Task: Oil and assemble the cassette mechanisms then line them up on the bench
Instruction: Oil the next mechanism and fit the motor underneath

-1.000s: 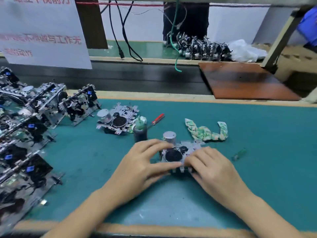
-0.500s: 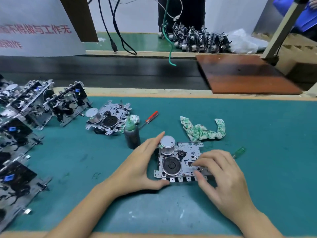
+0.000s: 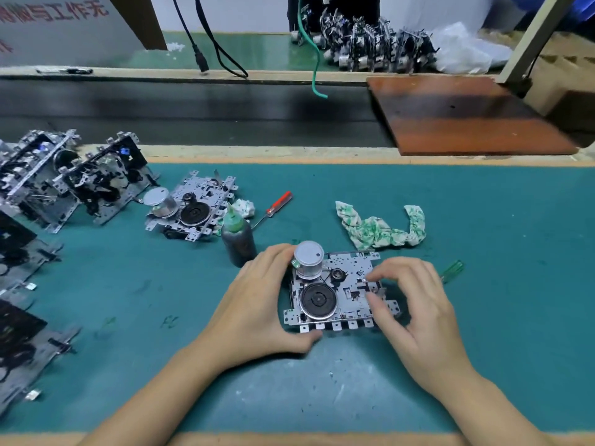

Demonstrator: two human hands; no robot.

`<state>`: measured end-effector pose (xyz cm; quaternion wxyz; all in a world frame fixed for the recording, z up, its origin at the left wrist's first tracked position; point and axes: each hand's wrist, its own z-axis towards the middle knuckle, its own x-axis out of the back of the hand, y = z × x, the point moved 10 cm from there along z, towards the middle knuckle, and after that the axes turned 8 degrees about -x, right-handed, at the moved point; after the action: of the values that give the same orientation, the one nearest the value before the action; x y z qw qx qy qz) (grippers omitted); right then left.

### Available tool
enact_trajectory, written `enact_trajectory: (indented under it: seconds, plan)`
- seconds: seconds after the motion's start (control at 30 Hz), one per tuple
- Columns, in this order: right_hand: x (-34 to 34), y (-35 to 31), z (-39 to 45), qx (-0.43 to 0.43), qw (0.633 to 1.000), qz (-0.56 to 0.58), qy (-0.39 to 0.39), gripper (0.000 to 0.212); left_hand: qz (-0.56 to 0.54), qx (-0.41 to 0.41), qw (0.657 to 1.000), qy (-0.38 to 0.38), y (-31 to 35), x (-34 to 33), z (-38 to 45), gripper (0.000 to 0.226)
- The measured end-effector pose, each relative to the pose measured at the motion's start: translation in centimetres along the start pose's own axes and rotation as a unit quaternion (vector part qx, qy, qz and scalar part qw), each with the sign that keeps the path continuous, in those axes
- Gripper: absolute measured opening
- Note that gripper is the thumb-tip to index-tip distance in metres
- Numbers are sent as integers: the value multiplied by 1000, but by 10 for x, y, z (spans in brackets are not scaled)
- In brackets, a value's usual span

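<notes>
A cassette mechanism (image 3: 341, 292) lies flat on the teal bench mat (image 3: 483, 317) in front of me, with a silver motor can at its top left and a black flywheel below it. My left hand (image 3: 257, 307) cups its left edge, thumb under the front corner and fingers by the motor. My right hand (image 3: 412, 304) curls over its right side, fingertips pinching the plate's right edge. A dark oil bottle with a green tip (image 3: 238, 236) stands just left of the motor. A second mechanism (image 3: 193, 209) lies further back left.
Several more mechanisms (image 3: 74, 178) are lined up along the left edge. A red-handled screwdriver (image 3: 277, 204), a green-patterned rag (image 3: 383, 230) and a green-handled tool (image 3: 452, 270) lie behind and right. A brown board (image 3: 463, 114) bridges the dark conveyor; hanging cables (image 3: 206, 37) dangle above it.
The view has tilted down. My left hand slid off the top of the mechanism to its left edge, uncovering the motor and flywheel. My right hand's fingers shifted along the right edge.
</notes>
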<state>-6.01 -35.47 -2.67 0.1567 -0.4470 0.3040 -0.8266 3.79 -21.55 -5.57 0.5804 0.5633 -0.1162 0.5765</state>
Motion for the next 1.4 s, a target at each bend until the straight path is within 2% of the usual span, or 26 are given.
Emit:
enact_trajectory:
  seconds: [0.3,0.63,0.7,0.77,0.8,0.87,0.9,0.93,1.0,1.07,1.17,1.3,1.4]
  plan:
    - [2,14,-1,-43,999,23,4,24,-91,10,996,-24,-3,-3,0,96]
    - [2,24,-2,-66,997,50,-2,20,-91,-6,995,-30,4,1,-5,107]
    - [4,25,-2,-78,996,48,1,22,-87,-20,994,65,7,26,-7,80]
    - [11,25,-3,-82,996,10,27,24,-40,-32,971,232,7,64,-18,35]
    - [16,25,-4,-82,995,-25,50,26,-21,-16,950,313,2,81,-27,21]
    - [25,26,-6,-93,989,-80,82,35,-45,65,904,420,-19,100,-44,31]
    - [25,26,-7,-100,987,-94,81,38,-72,110,893,431,-33,101,-47,41]
    - [23,26,-7,-104,987,-101,72,40,-77,149,893,417,-44,99,-46,51]
    - [15,24,-6,-94,989,-108,48,40,-16,213,917,337,-57,90,-37,66]
    - [10,15,-7,-61,992,-109,33,39,18,225,934,277,-60,79,-27,56]
    - [4,4,-9,-17,993,-117,20,38,18,176,942,285,-41,80,-16,33]
    - [12,-2,4,-24,997,-69,34,30,0,97,932,349,-6,101,-8,27]
    - [16,-19,18,1,1000,12,12,27,-41,37,936,346,24,109,10,27]
